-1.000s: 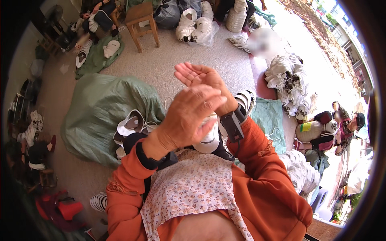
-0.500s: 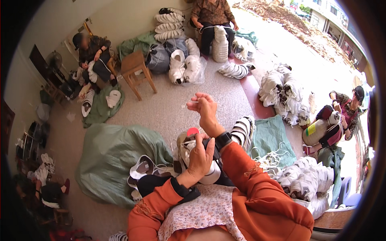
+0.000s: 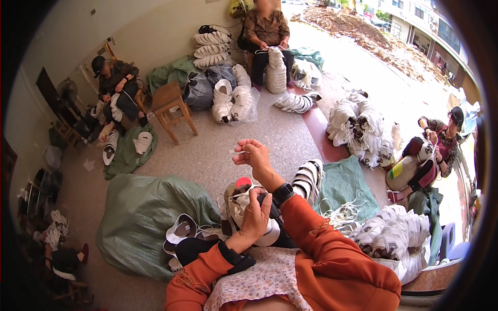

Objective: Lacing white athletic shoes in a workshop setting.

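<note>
On my lap stands a white and beige shoe with a round red piece at its far end. My left hand closes on its upper, thumb raised beside a dark part. Above and beyond the shoe, my right hand is lifted clear of it, fingers curled and pinched. Something thin and pale shows at those fingertips, too small to name. Left of the shoe lie white shoe uppers, next to a big green sack.
A striped stack of shoe parts and a green sheet with white laces lie to the right. Bundled white shoes stand nearer. A wooden stool is ahead. Co-workers sit at the far left, far middle and right.
The whole view has shifted, so the room sits lower in the picture. My right fingers have curled a little more; my left hand keeps its hold on the shoe. The far middle person's hands have drawn together.
</note>
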Tool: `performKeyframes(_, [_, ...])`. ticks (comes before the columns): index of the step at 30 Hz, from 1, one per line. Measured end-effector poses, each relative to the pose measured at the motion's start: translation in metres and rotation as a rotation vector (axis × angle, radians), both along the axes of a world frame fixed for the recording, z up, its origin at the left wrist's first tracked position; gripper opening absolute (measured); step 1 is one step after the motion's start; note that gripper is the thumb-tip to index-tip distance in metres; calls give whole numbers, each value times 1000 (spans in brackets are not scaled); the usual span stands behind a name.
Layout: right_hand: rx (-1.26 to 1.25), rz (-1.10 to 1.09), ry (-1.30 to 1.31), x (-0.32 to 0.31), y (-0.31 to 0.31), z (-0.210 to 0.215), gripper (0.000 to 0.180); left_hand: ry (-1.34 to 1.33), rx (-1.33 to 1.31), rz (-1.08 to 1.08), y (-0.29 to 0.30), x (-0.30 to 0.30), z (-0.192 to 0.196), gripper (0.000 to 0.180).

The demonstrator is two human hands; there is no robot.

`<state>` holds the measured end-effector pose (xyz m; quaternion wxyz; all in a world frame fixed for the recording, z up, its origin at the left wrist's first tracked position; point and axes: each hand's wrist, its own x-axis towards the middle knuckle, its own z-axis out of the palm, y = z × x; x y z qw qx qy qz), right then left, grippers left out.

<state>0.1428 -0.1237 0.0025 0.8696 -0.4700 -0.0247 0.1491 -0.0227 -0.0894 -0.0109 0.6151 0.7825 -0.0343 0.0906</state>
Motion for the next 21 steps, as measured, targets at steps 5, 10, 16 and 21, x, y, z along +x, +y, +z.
performKeyframes(5, [-3, -11, 5, 7, -5, 1, 22, -2, 20, -44, 3, 2, -1, 39])
performKeyframes(10, [73, -89, 32, 17, -13, 2, 24, -141, -24, -110, 0, 7, -2, 61])
performKeyframes(16, [77, -173, 36, 23, -21, -7, 23, 136, -152, -209, 4, 2, 6, 64])
performKeyframes(21, [134, -354, 56, 30, -36, -15, 23, -110, 164, -30, 7, -1, 16, 66])
